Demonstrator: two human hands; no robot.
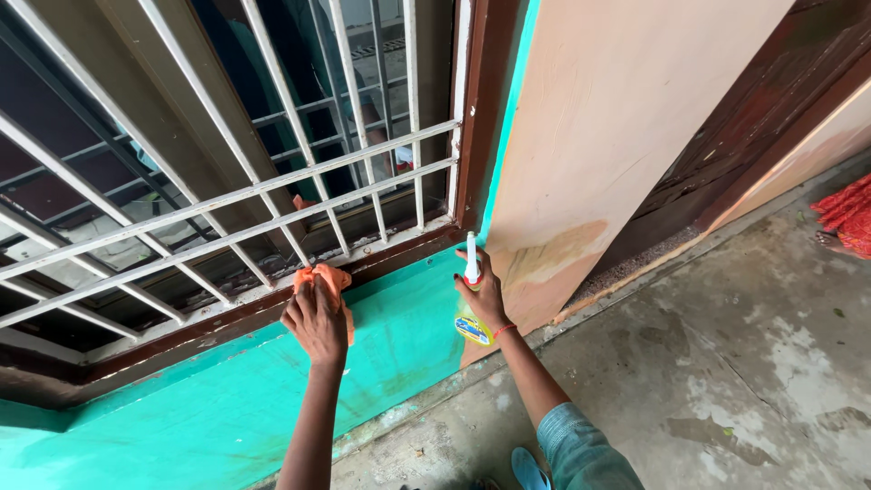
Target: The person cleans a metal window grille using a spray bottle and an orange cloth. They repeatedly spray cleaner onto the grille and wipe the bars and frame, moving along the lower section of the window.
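Your left hand (316, 319) is closed over an orange cloth (328, 278), pressing it against the brown sill (227, 313) at the foot of the white window grille (272, 195). The cloth shows above and to the right of your knuckles, bunched under your palm, right where the sill meets the turquoise wall (209, 408) below it.

Your right hand (483, 298) is wrapped around a spray bottle (471, 295), holding it upright against the wall, just beside the brown window frame (481, 100). The white nozzle pokes up above your fingers, and the yellow body with its label shows below your palm. A thin red band circles that wrist.

The two hands are near each other, apart, with bare turquoise wall between them. Beyond the frame stands a peach wall (599, 136), and the concrete floor (726, 363) lies beneath you.
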